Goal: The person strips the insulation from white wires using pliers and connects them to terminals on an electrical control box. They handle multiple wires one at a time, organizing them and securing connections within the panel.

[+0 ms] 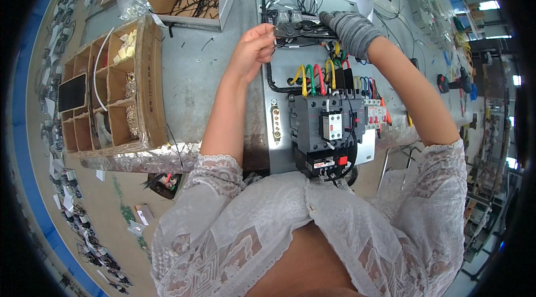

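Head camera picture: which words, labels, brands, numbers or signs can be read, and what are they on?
I won't copy wording, only say where it stands:
Cardboard divider box: dark printing down its side wall.
White block on the gray electrical device: tiny marks, too small to read.
White label near the red part: print too small to read.
Dark hand tool: no readable text.

Head-worn fisheye — looks down at nearby bench (190, 87).
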Action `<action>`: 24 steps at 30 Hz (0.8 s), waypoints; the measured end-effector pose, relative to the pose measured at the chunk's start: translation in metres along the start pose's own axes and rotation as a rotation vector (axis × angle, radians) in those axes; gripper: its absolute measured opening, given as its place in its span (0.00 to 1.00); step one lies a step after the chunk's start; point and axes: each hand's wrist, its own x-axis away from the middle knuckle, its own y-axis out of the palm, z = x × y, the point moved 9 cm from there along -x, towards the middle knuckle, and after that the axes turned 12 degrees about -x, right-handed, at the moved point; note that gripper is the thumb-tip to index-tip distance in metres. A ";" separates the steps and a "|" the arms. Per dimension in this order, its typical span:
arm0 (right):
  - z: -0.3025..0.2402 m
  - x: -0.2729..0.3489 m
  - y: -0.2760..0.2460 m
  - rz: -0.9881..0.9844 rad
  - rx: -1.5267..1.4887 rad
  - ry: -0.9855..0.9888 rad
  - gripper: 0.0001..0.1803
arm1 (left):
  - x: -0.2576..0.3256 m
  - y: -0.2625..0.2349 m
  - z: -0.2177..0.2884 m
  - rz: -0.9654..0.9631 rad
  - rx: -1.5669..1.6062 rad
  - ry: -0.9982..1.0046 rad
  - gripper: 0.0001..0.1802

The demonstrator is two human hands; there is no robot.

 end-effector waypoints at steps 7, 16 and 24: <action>-0.002 0.010 0.002 0.106 0.032 0.028 0.29 | 0.003 -0.004 0.004 0.148 0.009 0.037 0.05; 0.013 0.050 -0.052 0.520 -0.420 0.166 0.16 | 0.045 0.016 0.060 0.224 0.166 0.169 0.39; -0.095 0.058 -0.065 0.518 -0.903 -0.214 0.18 | 0.077 0.085 0.083 0.215 -0.078 0.157 0.54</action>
